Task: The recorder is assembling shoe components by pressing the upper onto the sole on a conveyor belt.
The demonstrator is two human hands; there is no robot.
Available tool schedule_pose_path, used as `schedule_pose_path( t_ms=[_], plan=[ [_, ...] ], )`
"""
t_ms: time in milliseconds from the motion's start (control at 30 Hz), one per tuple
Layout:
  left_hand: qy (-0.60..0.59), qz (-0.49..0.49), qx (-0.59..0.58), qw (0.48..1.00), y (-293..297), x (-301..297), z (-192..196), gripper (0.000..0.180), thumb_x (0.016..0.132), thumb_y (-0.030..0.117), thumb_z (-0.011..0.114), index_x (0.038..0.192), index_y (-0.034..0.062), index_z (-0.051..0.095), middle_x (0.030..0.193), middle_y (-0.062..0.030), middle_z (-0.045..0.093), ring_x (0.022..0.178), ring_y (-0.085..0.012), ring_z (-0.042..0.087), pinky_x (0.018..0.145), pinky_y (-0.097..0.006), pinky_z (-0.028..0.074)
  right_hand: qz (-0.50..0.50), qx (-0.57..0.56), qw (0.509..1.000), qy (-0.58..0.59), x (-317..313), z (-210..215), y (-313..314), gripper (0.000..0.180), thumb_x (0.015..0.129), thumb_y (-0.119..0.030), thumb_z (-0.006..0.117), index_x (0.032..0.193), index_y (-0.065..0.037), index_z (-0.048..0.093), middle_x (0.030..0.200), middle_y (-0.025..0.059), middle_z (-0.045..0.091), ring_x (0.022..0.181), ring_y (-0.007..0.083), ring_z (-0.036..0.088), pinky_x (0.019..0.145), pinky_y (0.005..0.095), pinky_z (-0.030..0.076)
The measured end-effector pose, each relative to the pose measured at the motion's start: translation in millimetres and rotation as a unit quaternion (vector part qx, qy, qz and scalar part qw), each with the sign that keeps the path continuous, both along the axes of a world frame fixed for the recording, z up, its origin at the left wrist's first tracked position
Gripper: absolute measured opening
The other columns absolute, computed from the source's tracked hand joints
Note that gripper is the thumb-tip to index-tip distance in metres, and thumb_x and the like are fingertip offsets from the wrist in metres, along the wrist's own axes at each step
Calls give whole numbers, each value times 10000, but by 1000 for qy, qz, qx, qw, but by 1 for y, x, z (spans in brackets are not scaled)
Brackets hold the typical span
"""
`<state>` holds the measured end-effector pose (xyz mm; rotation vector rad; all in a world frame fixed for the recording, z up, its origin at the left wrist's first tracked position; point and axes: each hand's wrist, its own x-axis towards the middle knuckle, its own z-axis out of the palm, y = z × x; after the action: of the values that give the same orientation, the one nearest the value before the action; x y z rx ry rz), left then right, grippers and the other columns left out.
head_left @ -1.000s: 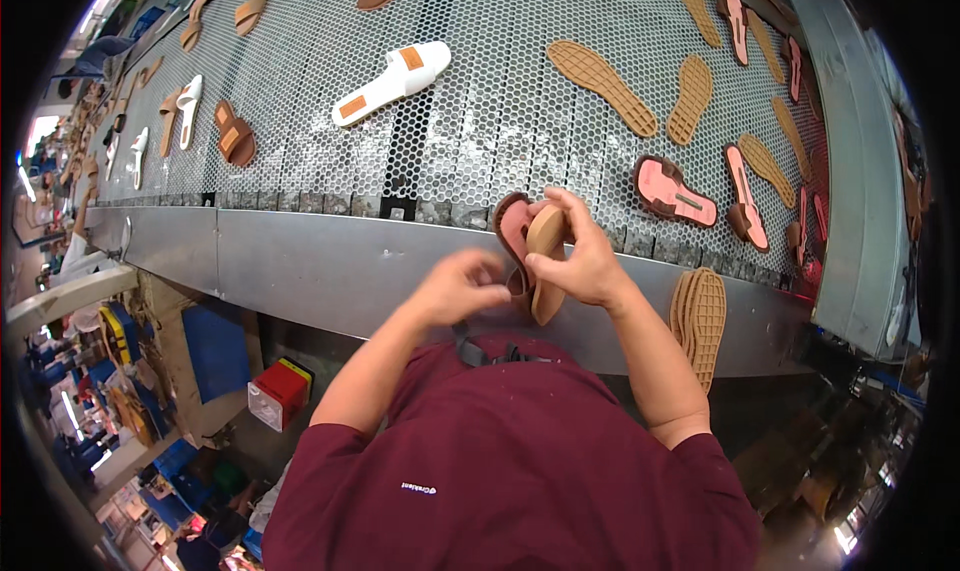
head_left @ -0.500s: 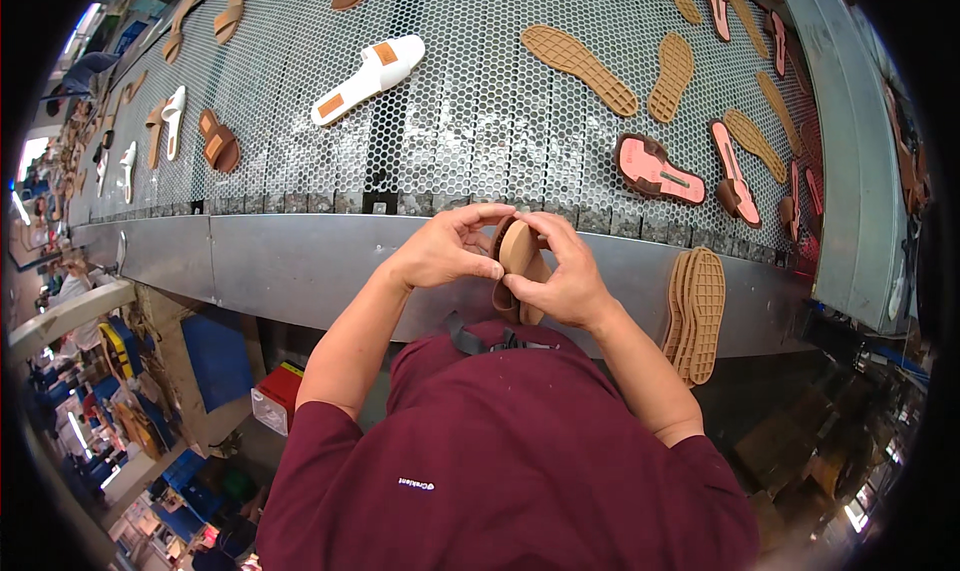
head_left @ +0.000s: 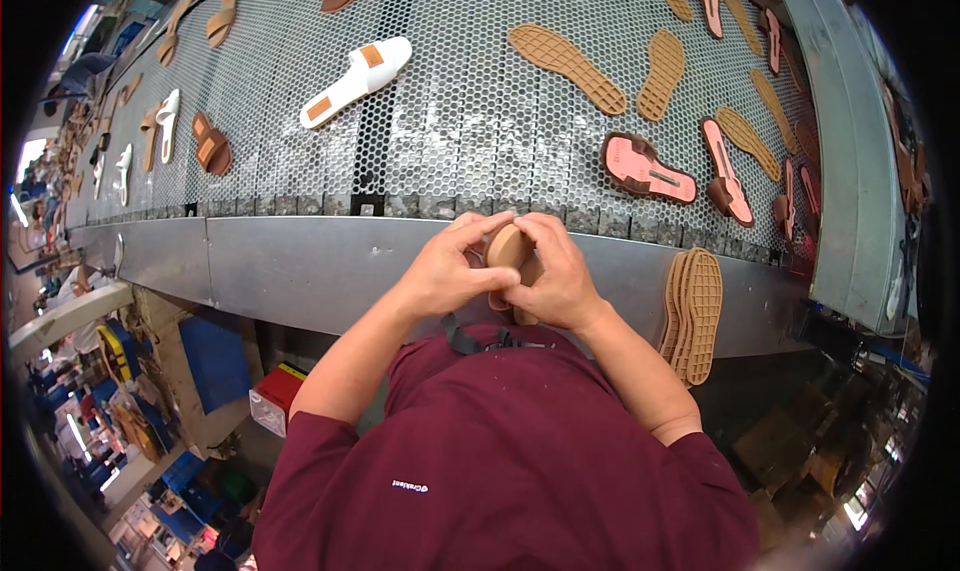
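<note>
A second ago, the left hand (head_left: pixel 446 268) was held away from the tan sole (head_left: pixel 507 248). Now the sole is gripped by the left hand and the right hand (head_left: pixel 562 281) together, and the left thumb has been laid over it. It is held above the metal ledge (head_left: pixel 300 263), next to the brown sandal (head_left: pixel 497 302), which is mostly hidden. It seems that the two are being pushed together.

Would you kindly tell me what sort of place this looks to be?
Most likely a shoe factory: a wide mesh belt bears sandals and loose tan soles, a stack of soles lies beside it, and the left hand and right hand hold a tan sole.
</note>
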<state>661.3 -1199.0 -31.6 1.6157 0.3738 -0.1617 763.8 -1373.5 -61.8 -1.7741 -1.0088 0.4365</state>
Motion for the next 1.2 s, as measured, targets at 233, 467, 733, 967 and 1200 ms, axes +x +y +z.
schedule_pose_path(
  t_ms=[233, 467, 733, 967, 1200],
  plan=[
    [-79, 39, 235, 968, -1, 4, 23, 357, 848, 112, 718, 1184, 8, 654, 978, -141, 659, 852, -255, 641, 760, -341, 513, -61, 20, 998, -29, 20, -1, -29, 732, 692, -234, 885, 1307, -26, 546, 1262, 188, 565, 1161, 362, 571, 993, 426, 476],
    [-203, 65, 478, 852, 62, 9, -4, 397, 792, 15, 751, 1178, 29, 662, 1145, -164, 663, 1027, -326, 661, 858, -385, 545, -242, -307, 905, -167, 140, -61, -134, 870, 773, -279, 810, 1477, -4, 378, 1490, 229, 410, 1375, 395, 402, 1150, 444, 339],
    [14, 90, 493, 865, 71, -13, -123, 351, 786, 214, 802, 1065, 27, 701, 1239, -189, 620, 1155, -372, 577, 994, -440, 469, -105, -452, 869, -170, 210, -107, -142, 798, 726, -406, 816, 1373, -64, 497, 1385, 175, 493, 1365, 375, 395, 1128, 454, 347],
    [26, 285, -84, 955, -17, 80, -110, 415, 930, 248, 706, 1215, -40, 619, 1258, -148, 628, 1121, -203, 605, 953, -346, 495, -47, -365, 928, -51, 119, -51, -83, 639, 681, -492, 799, 1120, -71, 600, 1103, 160, 633, 1041, 372, 638, 878, 472, 522],
    [-23, 351, -193, 916, -3, 65, -97, 215, 997, 97, 596, 1170, -26, 626, 1043, -71, 696, 895, -116, 657, 813, -273, 543, 26, -290, 957, -11, 86, -64, -46, 926, 714, -509, 837, 1420, -41, 462, 1275, 211, 579, 1198, 383, 563, 994, 454, 469]
  ],
)
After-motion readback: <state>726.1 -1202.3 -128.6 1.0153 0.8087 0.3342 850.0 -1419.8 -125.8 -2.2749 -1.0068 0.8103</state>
